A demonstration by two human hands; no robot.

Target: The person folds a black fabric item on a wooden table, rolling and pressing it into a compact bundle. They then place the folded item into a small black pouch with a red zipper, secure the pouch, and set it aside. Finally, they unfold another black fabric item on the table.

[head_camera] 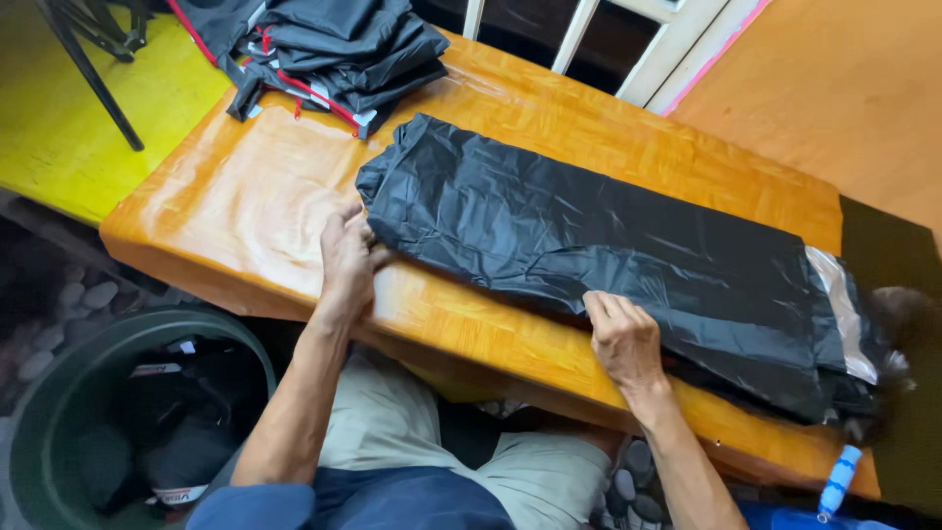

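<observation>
- A black folded garment point(608, 245) of thin, crinkled fabric lies lengthwise on a glossy orange wooden table point(245, 196), running from about 10 o'clock to 4 o'clock across the view.
- The left hand point(345, 257) rests at the garment's 9 o'clock end, fingers close together and curled onto the fabric's corner; whether they pinch it or only press it, I cannot tell.
- The right hand point(622, 337) lies on the near edge of the garment at about 5 o'clock, fingers together and bent, fingertips pressing down on the black fabric.
- A pale silvery strip point(842, 304) shows at the garment's 3 o'clock end (it looks like a lining or a band).
- A pile of folded black garments with red trim point(334, 54) sits at 11 o'clock on the table, well apart from both hands.
- A dark green bin point(59, 412) stands below the table at 8 o'clock, with dark items inside.
</observation>
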